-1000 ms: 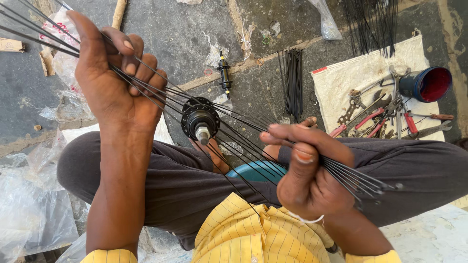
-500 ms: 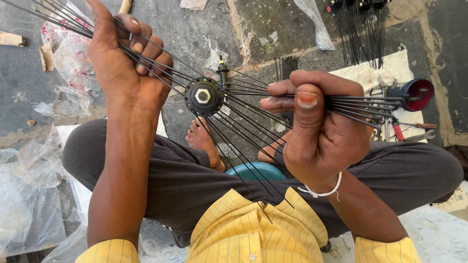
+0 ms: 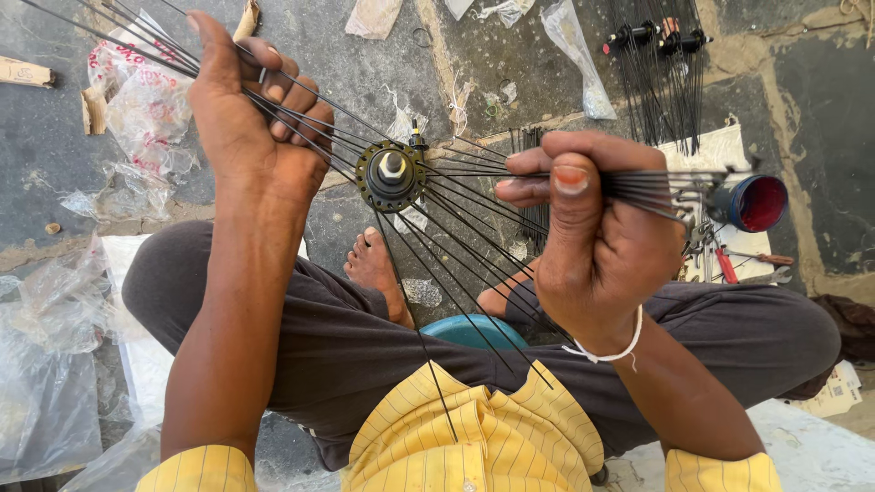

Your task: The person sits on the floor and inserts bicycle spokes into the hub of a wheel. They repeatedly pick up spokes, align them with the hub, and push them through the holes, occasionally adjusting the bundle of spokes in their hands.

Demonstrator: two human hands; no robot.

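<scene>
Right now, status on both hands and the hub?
Left hand gripping a spoke bundle. Right hand gripping another. Hub hangs between them, more spokes loose toward the lap.

Clear plastic bag with red print (image 3: 146,105) lies crumpled on the floor, just left of the left grip. Brown cardboard piece (image 3: 25,71) lies further left at the edge. Small white printed card (image 3: 834,392) lies on the floor, lower right of the right grip.
</scene>
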